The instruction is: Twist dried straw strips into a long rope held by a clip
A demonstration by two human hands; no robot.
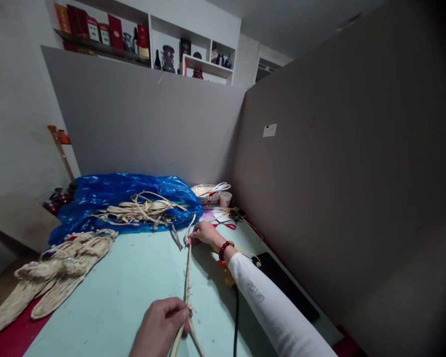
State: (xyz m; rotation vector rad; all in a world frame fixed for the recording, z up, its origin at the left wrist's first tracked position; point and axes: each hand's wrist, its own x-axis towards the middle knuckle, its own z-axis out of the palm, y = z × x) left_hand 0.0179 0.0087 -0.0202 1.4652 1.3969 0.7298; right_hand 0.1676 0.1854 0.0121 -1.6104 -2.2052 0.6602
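A braided straw cord (188, 272) runs up the middle of the pale green table, its loose strands spreading at the near end. My left hand (163, 322) pinches the braid just above where those strands split. Farther up, my right hand (205, 233), with a dark red bead bracelet at the wrist, is closed at the far end of the cord. Its fingertips are partly hidden, and a small pink bit shows beside them. Beyond the hands, a heap of dry straw strips (141, 210) lies on a blue plastic bag (96, 191).
Woven straw sandals (70, 272) lie at the left edge. A basket (206, 191), a paper cup (225, 199) and red-handled scissors (228, 226) are at the back. An orange-yellow tool (228, 277) with a black cord and a dark flat panel (286, 287) lie right. Grey partitions (163, 119) enclose the table.
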